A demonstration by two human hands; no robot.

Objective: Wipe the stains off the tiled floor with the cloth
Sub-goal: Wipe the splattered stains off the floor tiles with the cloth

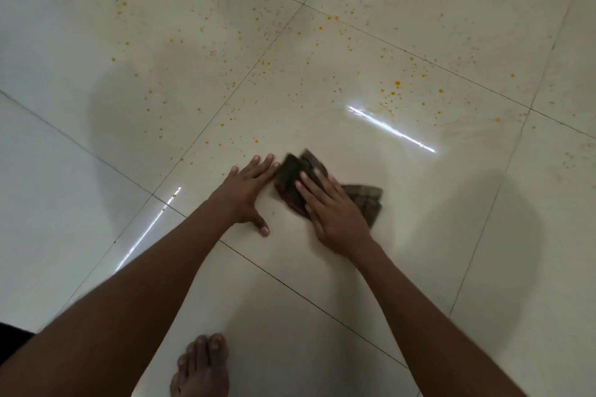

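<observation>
A dark checked cloth (292, 177) lies crumpled on the cream tiled floor (403, 235), near the middle of the view. My right hand (332, 211) presses flat on top of it, fingers straight. Just left of the cloth, my left hand (248, 190) rests flat on the bare tile with fingers spread, fingertips close to the cloth's edge. Orange-yellow stains (397, 84) speckle the tiles beyond both hands, from the far left across to the right. A faint smeared streak (451, 124) shows at the right.
My bare foot (201, 367) stands on the tile at the bottom centre. Dark grout lines (290, 287) cross the floor diagonally. Bright light reflections (390, 129) gleam on the glossy tiles. A dark edge of clothing (9, 345) shows at the bottom left.
</observation>
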